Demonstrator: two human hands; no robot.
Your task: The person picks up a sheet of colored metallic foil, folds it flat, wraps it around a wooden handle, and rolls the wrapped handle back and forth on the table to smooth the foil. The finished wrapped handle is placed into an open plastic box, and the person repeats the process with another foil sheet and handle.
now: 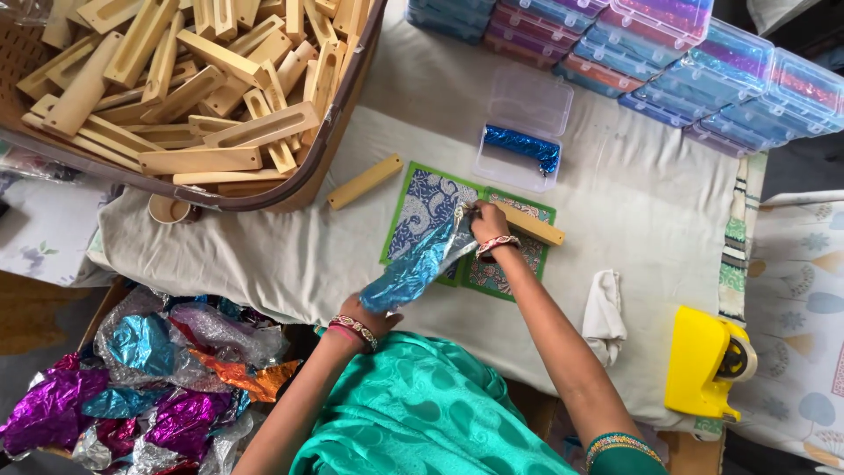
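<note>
- The left hand (374, 314) sits nearest the body, its grip closed on the near end of a blue foil sheet (418, 264), so the sheet hangs taut and slanted above the counter (633, 202).
- The right hand (486, 224) pinches the sheet's far end against a wooden block (527, 225), seemingly to anchor the foil there.
- The foil is shiny, crinkled, light blue with silvery glints, stretched between both hands over a green patterned mat (422, 207).
- Farther off lie a second wooden block (365, 182), an open clear box (525, 132) with a blue foil roll, and a basket of wooden blocks (176, 97).
</note>
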